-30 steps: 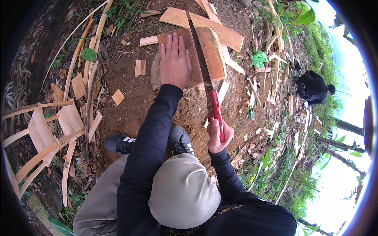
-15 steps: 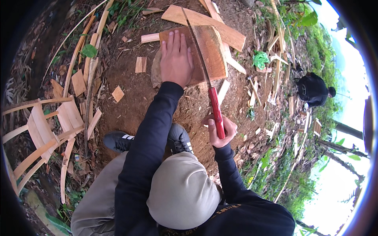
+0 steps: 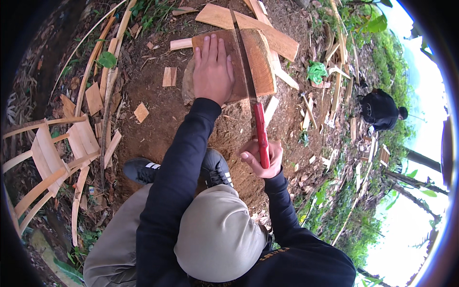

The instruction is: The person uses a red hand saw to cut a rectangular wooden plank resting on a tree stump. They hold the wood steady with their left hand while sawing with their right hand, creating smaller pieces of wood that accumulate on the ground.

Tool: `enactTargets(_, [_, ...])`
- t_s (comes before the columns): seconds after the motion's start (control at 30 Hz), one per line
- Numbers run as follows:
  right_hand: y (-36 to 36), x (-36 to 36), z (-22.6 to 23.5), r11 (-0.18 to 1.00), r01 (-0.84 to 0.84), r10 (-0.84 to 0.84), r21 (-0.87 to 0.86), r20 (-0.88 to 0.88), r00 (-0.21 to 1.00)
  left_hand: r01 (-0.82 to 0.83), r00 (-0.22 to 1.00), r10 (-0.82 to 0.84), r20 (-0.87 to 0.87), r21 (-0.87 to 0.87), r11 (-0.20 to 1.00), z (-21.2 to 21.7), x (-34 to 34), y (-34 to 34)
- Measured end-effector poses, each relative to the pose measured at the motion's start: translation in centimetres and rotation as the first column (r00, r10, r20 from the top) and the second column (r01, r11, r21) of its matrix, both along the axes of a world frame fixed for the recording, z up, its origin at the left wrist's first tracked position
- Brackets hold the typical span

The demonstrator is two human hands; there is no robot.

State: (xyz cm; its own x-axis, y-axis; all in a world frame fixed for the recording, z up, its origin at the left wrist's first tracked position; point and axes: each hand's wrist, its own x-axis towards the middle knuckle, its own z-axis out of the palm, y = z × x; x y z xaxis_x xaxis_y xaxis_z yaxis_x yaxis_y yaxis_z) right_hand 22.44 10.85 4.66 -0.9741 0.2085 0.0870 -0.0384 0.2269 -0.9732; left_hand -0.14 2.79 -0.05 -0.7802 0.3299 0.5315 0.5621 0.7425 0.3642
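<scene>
A thick brown board (image 3: 263,60) lies on a round log stump (image 3: 188,86), its pale end grain facing right. My left hand (image 3: 213,71) presses flat on the board's left part, fingers stretched out and close together. Across the board, right of that hand, runs the long narrow blade of a handsaw. My right hand (image 3: 267,158) grips the handsaw's red handle (image 3: 260,124) near its lower end, with the thumb sticking out to the left. Whether the teeth have cut into the board cannot be made out.
Planks (image 3: 248,28) lie beyond the stump. Wood offcuts (image 3: 141,112) are strewn over the brown soil. At left stands a slatted wooden frame (image 3: 50,158). My shoes (image 3: 217,167) are below the stump. A person in black (image 3: 382,109) is far right, near plants.
The handsaw has slid slightly forward and its blade has swung right, showing more of its flat side. My right thumb has moved outward. My left hand stays on the board.
</scene>
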Motion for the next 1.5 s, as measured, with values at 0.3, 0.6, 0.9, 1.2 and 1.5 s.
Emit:
enactTargets(0.3, [0.3,0.1,0.7,0.984,0.132,-0.132,0.116,-0.009,0.991,0.006,1.0,-0.006,0.008,0.015,1.0,0.2,0.1,0.0])
enactTargets(0.6, [0.5,0.3,0.8,0.968,0.184,-0.172,0.172,-0.077,0.982,0.003,1.0,-0.003,-0.004,0.003,1.0,0.1,0.0,0.0])
enactTargets(0.9, [-0.5,-0.4,0.3,0.941,0.239,-0.223,0.239,-0.092,0.97,0.003,1.0,-0.003,0.0,0.004,1.0,0.0,0.0,0.0])
enactTargets(1.2, [-1.3,0.0,0.8,0.951,0.24,-0.229,0.194,-0.075,0.971,0.006,1.0,-0.006,0.013,0.02,1.0,0.0,0.0,-0.1])
enactTargets(1.5, [-0.9,0.0,0.8,0.961,0.226,-0.209,0.156,-0.122,0.97,0.011,1.0,-0.011,0.021,0.022,1.0,0.1,0.0,-0.2])
